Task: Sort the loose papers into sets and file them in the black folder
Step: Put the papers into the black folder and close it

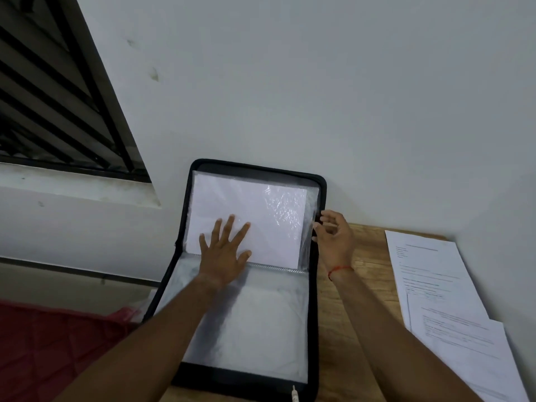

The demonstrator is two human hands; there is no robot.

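The black folder point(314, 300) lies open on the wooden table, its upper half leaning against the wall. A white sheet point(246, 198) sits inside a clear plastic sleeve point(311, 198) in that upper half. My left hand point(223, 252) presses flat on the sheet with fingers spread. My right hand point(333, 235) pinches the sleeve's right edge beside the folder's rim. The lower half shows more clear sleeves point(261, 329). Loose printed papers point(435, 291) lie on the table to the right.
The wooden table point(368, 256) stands against a pale wall. A dark red cloth point(52, 343) lies at the lower left. A louvred window point(52, 97) is at the upper left. A white zip pull point(294, 393) hangs at the folder's near edge.
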